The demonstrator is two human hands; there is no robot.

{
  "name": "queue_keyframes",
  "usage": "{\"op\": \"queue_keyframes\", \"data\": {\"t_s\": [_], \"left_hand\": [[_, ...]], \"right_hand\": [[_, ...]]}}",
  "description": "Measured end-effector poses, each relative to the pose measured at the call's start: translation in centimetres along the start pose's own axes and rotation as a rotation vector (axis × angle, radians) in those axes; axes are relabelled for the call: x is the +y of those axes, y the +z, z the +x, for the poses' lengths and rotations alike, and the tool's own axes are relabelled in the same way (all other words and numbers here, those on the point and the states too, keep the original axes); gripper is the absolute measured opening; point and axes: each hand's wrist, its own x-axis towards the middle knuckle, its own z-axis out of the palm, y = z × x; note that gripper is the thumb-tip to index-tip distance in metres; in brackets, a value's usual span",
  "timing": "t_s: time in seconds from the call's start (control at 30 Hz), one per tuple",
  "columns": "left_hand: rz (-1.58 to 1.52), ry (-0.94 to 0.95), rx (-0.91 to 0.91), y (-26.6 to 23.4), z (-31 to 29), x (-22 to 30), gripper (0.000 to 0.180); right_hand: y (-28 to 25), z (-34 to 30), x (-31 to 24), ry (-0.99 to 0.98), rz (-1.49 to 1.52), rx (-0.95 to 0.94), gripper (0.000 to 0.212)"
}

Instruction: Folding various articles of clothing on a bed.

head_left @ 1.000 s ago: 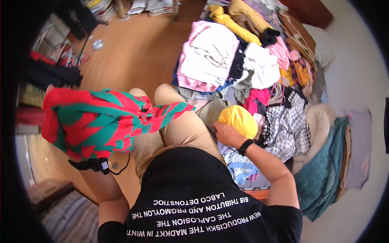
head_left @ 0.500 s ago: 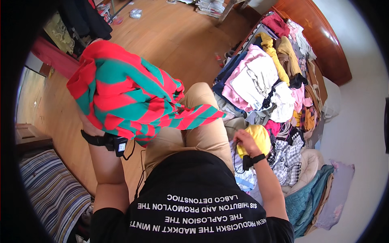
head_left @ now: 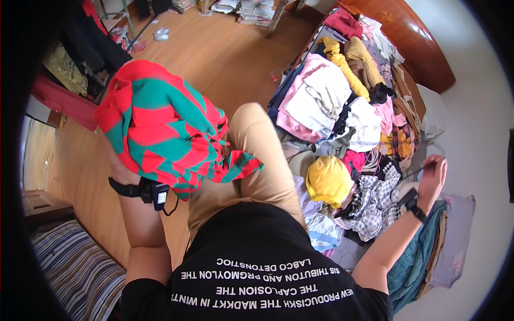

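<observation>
Head cam | striped garment [head_left: 160,115] over left hand [head_left: 122,173], fingers hidden, grip can't tell | right hand [head_left: 431,182] empty, fingers extended | clothes [head_left: 321,99] heaped on bed [head_left: 354,253], headboard [head_left: 399,32] | wood floor [head_left: 214,59], paper stacks [head_left: 259,12]

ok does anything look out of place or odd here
Mainly one thing: a crumpled, clear, plastic-looking object lies on the brown wooden floor, like stray litter. The red-and-green striped fabric garment is bunched up, but no spill or damage shows.
</observation>
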Motion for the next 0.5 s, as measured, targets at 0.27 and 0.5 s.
{"op": "queue_keyframes", "data": {"t_s": [0.27, 0.5], "left_hand": [[0.113, 0.037, 0.125, 6.2, 4.5, -2.6, 0.05], [0.346, 0.031, -0.163, 13.8, 9.3, -1.7, 0.044]], "right_hand": [[-2.2, -6.8, 5.7, -0.039, -0.19, 0.292, 0.03], [21.2, -4.8, 6.7, -0.097, 0.028, -0.211, 0.059]]}}
